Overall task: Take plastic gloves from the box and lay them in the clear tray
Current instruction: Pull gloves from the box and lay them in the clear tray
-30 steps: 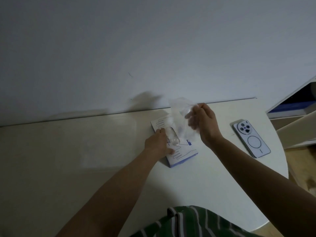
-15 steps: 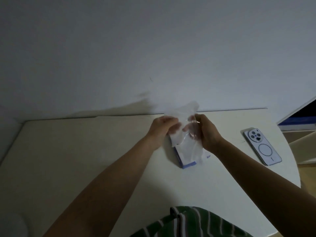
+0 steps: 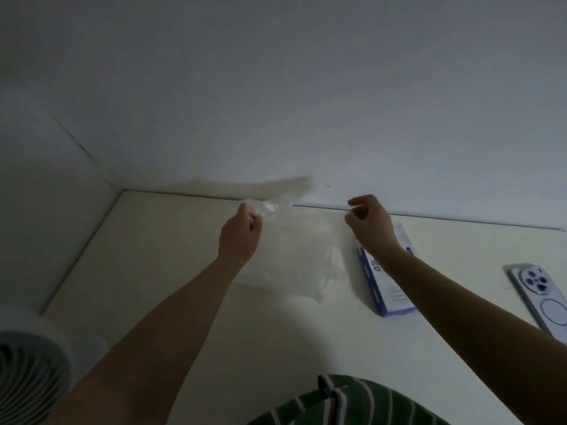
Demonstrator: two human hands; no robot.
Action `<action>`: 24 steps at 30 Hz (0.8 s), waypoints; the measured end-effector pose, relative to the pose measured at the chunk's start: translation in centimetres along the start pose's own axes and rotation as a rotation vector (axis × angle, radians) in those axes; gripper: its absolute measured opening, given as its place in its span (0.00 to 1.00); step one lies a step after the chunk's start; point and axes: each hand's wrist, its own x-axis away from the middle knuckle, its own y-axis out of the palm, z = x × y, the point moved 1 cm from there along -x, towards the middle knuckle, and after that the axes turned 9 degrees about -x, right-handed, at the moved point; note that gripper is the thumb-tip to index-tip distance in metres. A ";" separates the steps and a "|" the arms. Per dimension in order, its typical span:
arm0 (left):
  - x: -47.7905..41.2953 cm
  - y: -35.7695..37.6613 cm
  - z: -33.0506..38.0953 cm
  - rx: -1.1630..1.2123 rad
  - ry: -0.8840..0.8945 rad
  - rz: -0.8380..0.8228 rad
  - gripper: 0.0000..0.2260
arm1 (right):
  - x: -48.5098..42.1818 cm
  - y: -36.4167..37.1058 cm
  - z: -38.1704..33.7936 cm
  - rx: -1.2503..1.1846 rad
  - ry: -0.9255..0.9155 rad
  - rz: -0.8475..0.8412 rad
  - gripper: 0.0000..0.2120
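Cream across the table (image 3: 184,286). Clear, faintly milky for the glove (image 3: 294,259) at centre. White with blue edges on the box (image 3: 392,296) to its right. Pale silver-blue on the phone (image 3: 543,302), far right. Dark green with thin white stripes on the shirt (image 3: 362,403), near. Grey slats on the fan (image 3: 27,369), near left. Greyish white on the wall (image 3: 276,87).

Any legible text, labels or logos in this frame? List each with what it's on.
Glove box: white characters on the blue side band and fine print on top, too blurred to read.
Phone: no lettering legible on its back.
Nothing else shows text.
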 end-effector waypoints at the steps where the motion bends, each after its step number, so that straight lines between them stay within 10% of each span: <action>1: -0.1 0.0 -0.5 -0.046 0.000 0.000 0.10 | 0.0 0.7 -0.7 0.054 -0.156 0.038 0.12; 5: 0.1 0.7 0.1 -0.202 -0.013 -0.044 0.08 | 1.0 4.9 -2.8 0.124 -0.471 -0.189 0.11; 9: -0.3 1.7 0.4 -0.322 0.002 -0.116 0.08 | 1.0 9.5 0.5 0.599 -0.190 -0.588 0.23; 13: -0.4 2.4 -0.3 -0.427 0.015 -0.235 0.13 | 0.8 12.1 3.1 0.780 -0.024 -0.675 0.35; 18: -0.9 2.6 0.8 -0.474 0.435 -0.016 0.13 | 0.7 14.0 4.7 0.819 0.024 -0.703 0.40; 24: -0.2 5.5 -0.8 -0.556 0.125 -0.851 0.42 | 0.3 13.9 4.9 0.908 0.044 -0.733 0.45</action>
